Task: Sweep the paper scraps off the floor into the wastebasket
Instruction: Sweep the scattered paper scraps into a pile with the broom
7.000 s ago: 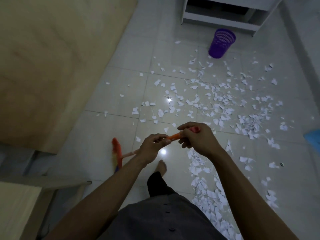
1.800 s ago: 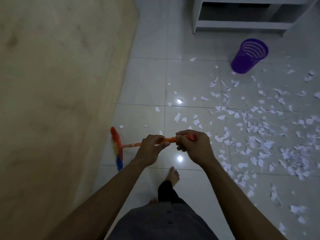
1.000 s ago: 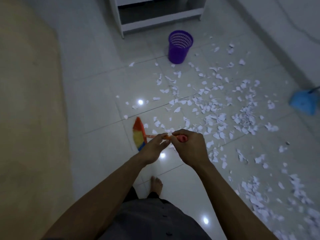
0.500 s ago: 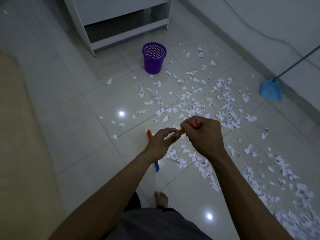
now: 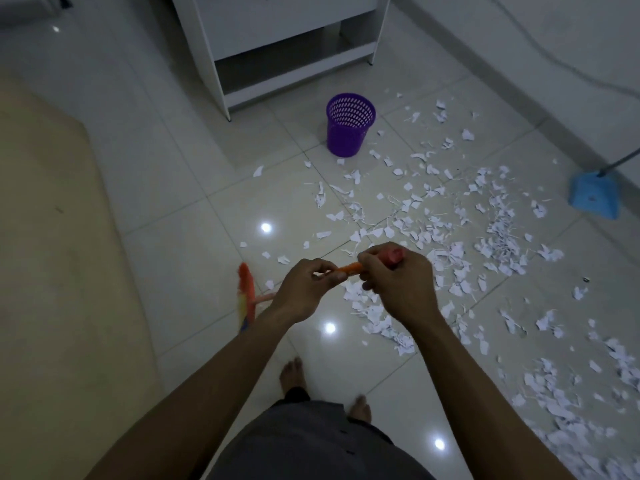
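Thin orange plastic broom handle [image 5: 348, 268] is gripped near its top, left hand [image 5: 306, 289] and right hand [image 5: 398, 285] curled round it. Torn white paper scraps [image 5: 498, 233] are judged featherlight, easily scattered.

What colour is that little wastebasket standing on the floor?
The wastebasket is purple, its wall pierced with small holes; the head view shows it.

Pale floor tiles [image 5: 194, 278] are glossy and smooth, mirroring bright spots of light, while the torn white paper scraps [image 5: 429, 233] lying on them look thin and matt. The purple wastebasket [image 5: 346, 140] is perforated plastic. The broom [image 5: 246, 296] has a smooth orange plastic handle and soft coloured bristles, and the blue dustpan [image 5: 594, 195] looks like plastic too.
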